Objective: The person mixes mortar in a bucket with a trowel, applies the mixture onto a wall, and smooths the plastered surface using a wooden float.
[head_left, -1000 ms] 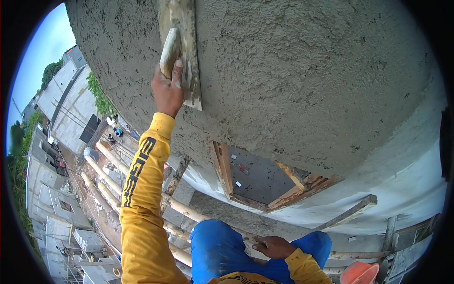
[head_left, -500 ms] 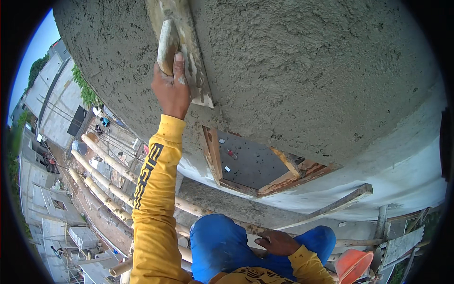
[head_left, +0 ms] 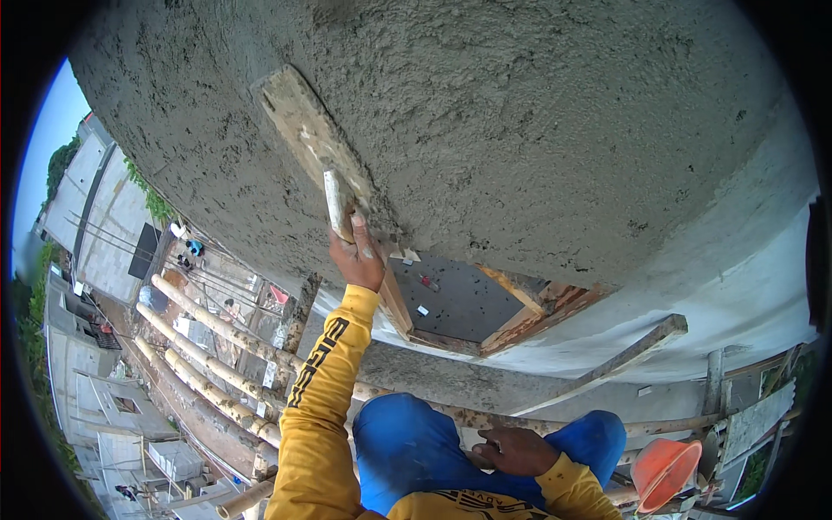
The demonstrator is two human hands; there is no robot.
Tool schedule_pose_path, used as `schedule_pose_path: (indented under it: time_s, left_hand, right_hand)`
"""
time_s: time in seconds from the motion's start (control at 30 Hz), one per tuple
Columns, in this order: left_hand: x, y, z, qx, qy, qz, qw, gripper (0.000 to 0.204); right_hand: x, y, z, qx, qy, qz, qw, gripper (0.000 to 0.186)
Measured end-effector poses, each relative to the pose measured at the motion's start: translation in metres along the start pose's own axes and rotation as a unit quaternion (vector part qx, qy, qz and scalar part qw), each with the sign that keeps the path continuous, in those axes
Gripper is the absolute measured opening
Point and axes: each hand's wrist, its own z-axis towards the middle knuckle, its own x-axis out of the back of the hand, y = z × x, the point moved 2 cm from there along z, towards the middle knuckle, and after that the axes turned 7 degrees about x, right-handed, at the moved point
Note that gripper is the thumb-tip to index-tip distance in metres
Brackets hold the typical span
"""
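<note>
My left hand (head_left: pixel 357 260) grips the pale handle of a long plastering float (head_left: pixel 305 126). The float's board lies against the wet grey mortar on the wall (head_left: pixel 537 130), slanting up to the left from my hand. Its lower end is just above the left corner of a wood-framed opening (head_left: pixel 464 299). My right hand (head_left: pixel 513 451) is low over my lap between my blue-trousered knees, its fingers curled in. A small greyish bit shows under those fingers, but what it is stays hidden.
Bamboo poles (head_left: pixel 212 322) run past on the left and under my legs, with the ground far below. A wooden beam (head_left: pixel 611 360) slants out at right. An orange bucket (head_left: pixel 664 475) stands by my right knee. Smooth pale wall (head_left: pixel 719 295) borders the mortar.
My left hand and the float have come down and to the right along the wall, and the float now tilts more. My right hand stays over my lap, its fingers slightly more curled.
</note>
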Motion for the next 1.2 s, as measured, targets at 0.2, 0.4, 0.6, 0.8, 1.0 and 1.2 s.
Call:
schedule_pose_path:
  time_s: [0.2, 0.4, 0.6, 0.8, 1.0, 1.2]
  left_hand:
    - [-0.033, 0.174, 0.099, -0.093, -0.015, 0.035, 0.995, 0.042]
    - [-0.033, 0.301, 0.198, -0.208, 0.029, 0.112, 0.971, 0.051]
    - [-0.025, 0.459, 0.297, -0.171, 0.023, 0.073, 0.982, 0.038]
    - [-0.050, 0.492, 0.278, -0.294, -0.034, 0.135, 0.946, 0.039]
    - [-0.055, 0.450, 0.237, -0.326, -0.075, 0.188, 0.923, 0.057]
    - [-0.049, 0.399, 0.215, -0.310, -0.083, 0.228, 0.919, 0.052]
  right_hand:
    - [0.004, 0.016, 0.011, 0.021, -0.004, -0.021, 1.000, 0.058]
    - [-0.001, 0.047, 0.034, -0.007, -0.079, 0.029, 0.996, 0.061]
    - [-0.028, 0.081, 0.047, 0.032, 0.076, 0.006, 0.997, 0.046]
    - [0.013, 0.041, 0.046, 0.051, 0.010, -0.032, 0.998, 0.048]
    - [0.009, 0.048, 0.056, 0.086, -0.010, -0.034, 0.996, 0.048]
    - [0.010, 0.046, 0.054, 0.133, 0.013, -0.029, 0.991, 0.044]
